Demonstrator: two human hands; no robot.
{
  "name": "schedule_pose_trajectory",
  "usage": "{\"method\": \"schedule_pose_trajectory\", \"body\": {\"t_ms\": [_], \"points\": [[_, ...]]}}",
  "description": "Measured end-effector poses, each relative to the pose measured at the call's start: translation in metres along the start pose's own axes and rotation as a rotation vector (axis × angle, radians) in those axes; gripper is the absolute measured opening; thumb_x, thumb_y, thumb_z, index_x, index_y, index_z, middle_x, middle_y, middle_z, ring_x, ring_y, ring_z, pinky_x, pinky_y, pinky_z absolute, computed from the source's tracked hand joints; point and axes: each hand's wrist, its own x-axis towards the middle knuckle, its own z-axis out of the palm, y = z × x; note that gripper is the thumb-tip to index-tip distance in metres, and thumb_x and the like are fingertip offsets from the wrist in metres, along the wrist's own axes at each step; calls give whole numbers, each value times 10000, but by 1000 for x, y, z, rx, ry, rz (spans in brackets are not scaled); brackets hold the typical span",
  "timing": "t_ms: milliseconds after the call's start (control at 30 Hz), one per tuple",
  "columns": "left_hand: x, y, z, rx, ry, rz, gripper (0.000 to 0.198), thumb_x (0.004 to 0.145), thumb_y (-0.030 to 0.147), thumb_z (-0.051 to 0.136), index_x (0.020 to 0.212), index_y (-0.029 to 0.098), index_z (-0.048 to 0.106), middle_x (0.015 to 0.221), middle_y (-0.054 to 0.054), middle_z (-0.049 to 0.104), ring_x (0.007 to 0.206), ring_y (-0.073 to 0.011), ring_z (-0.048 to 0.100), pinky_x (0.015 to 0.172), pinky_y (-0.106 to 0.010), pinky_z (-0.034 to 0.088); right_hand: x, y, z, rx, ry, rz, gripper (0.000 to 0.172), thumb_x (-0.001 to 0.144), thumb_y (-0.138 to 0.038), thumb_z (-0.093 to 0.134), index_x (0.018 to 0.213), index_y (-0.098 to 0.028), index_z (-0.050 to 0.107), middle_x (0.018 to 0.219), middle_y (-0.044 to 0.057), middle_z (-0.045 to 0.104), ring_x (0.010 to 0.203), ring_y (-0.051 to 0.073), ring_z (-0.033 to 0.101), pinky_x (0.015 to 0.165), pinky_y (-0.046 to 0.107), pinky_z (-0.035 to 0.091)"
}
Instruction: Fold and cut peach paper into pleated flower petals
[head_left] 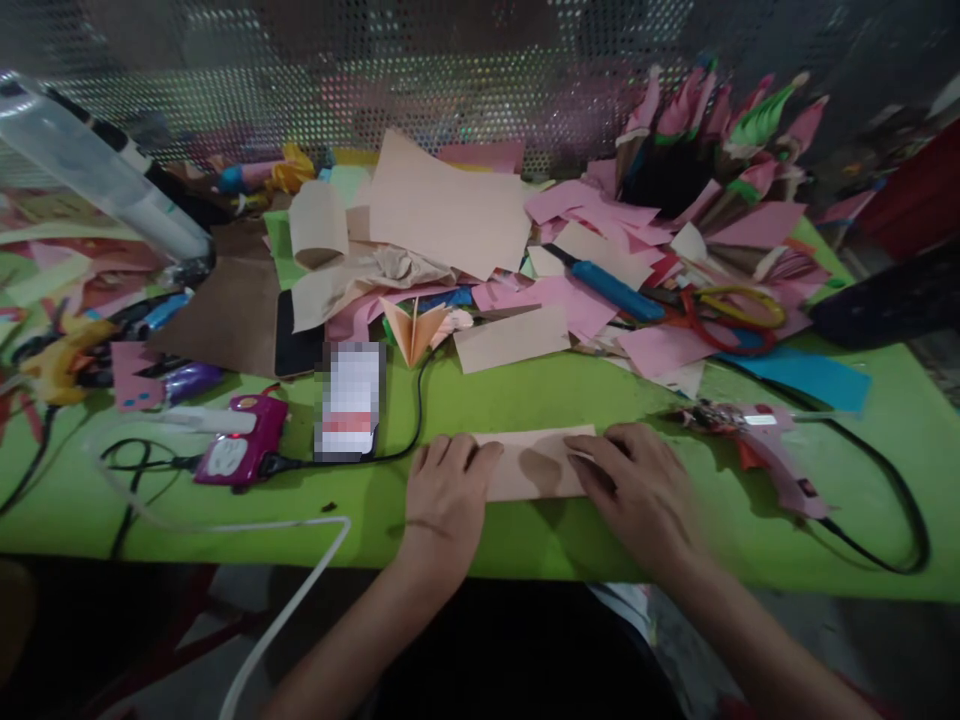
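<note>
A pale peach strip of folded paper (536, 468) lies crosswise on the green table in front of me. My left hand (448, 495) covers its left end, fingers curled and thumb pressed along the paper. At the other end, my right hand (637, 490) grips the strip near its upper edge, thumb and forefinger close together; a shadow falls on the paper beside it. Farther up stands a small folded orange paper piece (414, 332). To the right of my right hand rests a pink glue gun (776, 460) with its cord curling behind it.
Loose paper sheets (450, 205) pile along the back by a perforated metal panel (337, 90). Scissors (739, 318) and a blue-handled tool (615, 290) lie on the pile. At left are a phone (350, 400), a magenta power strip (240, 440) and a white cable (300, 580).
</note>
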Motion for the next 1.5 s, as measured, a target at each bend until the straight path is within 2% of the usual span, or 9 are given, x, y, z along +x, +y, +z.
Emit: {"method": "schedule_pose_trajectory", "body": {"t_ms": [133, 233, 433, 533, 667, 833, 1033, 1200, 1500], "points": [[-1, -1, 5, -39, -44, 211, 332, 893, 5, 434, 1089, 168, 646, 1031, -81, 659, 864, -195, 580, 706, -326, 534, 2, 0, 0, 5, 13, -14, 215, 951, -273, 504, 973, -207, 707, 895, 90, 593, 856, 237, 551, 736, 345, 399], [-7, 4, 2, -36, -87, 242, 380, 920, 46, 391, 1230, 142, 590, 1154, -112, 641, 987, -220, 580, 774, -352, 555, 2, -1, 0, 5, -6, -8, 200, 945, -263, 511, 976, -211, 702, 926, 90, 593, 870, 239, 550, 746, 352, 403], [-19, 21, -10, 57, -200, 235, 602, 902, 463, 571, 1466, 356, 387, 1350, -122, 533, 1174, -295, 517, 934, -439, 497, 3, 0, 0, -18, -19, 6, 214, 953, -278, 493, 994, -219, 695, 1048, 113, 609, 945, 267, 563, 780, 385, 422], [-20, 23, -9, 78, -230, 235, 683, 865, 543, 585, 1485, 377, 349, 1393, -124, 509, 1233, -299, 484, 991, -442, 458, 2, 0, -4, -13, 7, -4, 217, 953, -270, 494, 1027, -220, 692, 1160, 126, 611, 1006, 277, 568, 830, 409, 430], [-19, 21, -6, 75, -245, 251, 640, 874, 545, 570, 1460, 343, 411, 1404, -119, 520, 1240, -296, 488, 1006, -441, 448, -11, -14, -13, 24, 59, -85, 276, 949, -251, 501, 1185, -241, 644, 1310, 108, 600, 1105, 275, 556, 905, 433, 417], [-21, 19, -4, 102, -230, 260, 530, 861, 540, 590, 1268, 203, 630, 1429, -167, 506, 1260, -308, 482, 1018, -421, 444, -42, -35, -12, 89, -153, -268, 474, 956, -323, 473, 1413, -196, 468, 1427, 53, 556, 1315, 231, 460, 1090, 415, 323], [-29, 10, -7, 87, -197, 274, 639, 880, 581, 534, 1462, 346, 410, 1487, -106, 467, 1308, -289, 467, 1043, -449, 411, -68, -13, -9, -52, -197, -221, 543, 961, -223, 440, 1493, -190, 334, 1494, 51, 474, 1366, 196, 439, 1173, 451, 190], [-40, -5, -12, 80, -192, 299, 602, 942, 547, 437, 1485, 298, 367, 1557, -37, 383, 1378, -245, 402, 1120, -456, 318, -71, -3, -10, -72, -174, -250, 535, 961, -229, 447, 1485, -203, 344, 1483, 46, 486, 1357, 181, 452, 1202, 449, 67], [-57, -19, -18, 31, -176, 247, 579, 931, 462, 502, 1469, 276, 394, 1501, -29, 469, 1381, -247, 413, 1189, -497, 191, -63, -2, -15, -21, -118, -272, 436, 955, -227, 470, 1391, -218, 473, 1371, 59, 607, 1233, 215, 576, 1077, 446, 289]]}}
